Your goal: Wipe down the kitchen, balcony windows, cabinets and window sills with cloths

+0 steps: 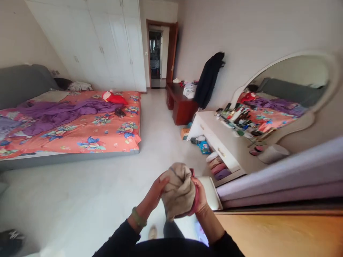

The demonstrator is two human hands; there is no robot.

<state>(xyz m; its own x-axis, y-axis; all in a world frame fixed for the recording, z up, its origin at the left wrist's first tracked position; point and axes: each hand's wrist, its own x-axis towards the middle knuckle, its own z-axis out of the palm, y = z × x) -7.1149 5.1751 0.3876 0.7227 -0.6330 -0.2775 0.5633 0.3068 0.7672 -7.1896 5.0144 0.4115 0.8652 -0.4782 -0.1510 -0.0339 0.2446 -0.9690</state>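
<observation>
In front of my body I hold a bundled beige cloth garment (177,194) with a dark pink part showing at its right side. What kind of garment it is, I cannot make out. My left hand (157,189) grips its left side, thumb on top, with a green bangle on the wrist. On the right side, my right hand (200,196) is closed around the pink part, and some of its fingers are hidden behind the cloth. Beneath the dressing table (214,130), several folded cloths (218,167) in white, brown, pink and purple are stacked.
A pale stool (209,189) stands just beyond my right hand. Bottles crowd the dressing table below the mirror (294,89). To the left is a bed (69,142) with a purple blanket (72,110). A dark red desk (183,110) stands near the open door (172,53).
</observation>
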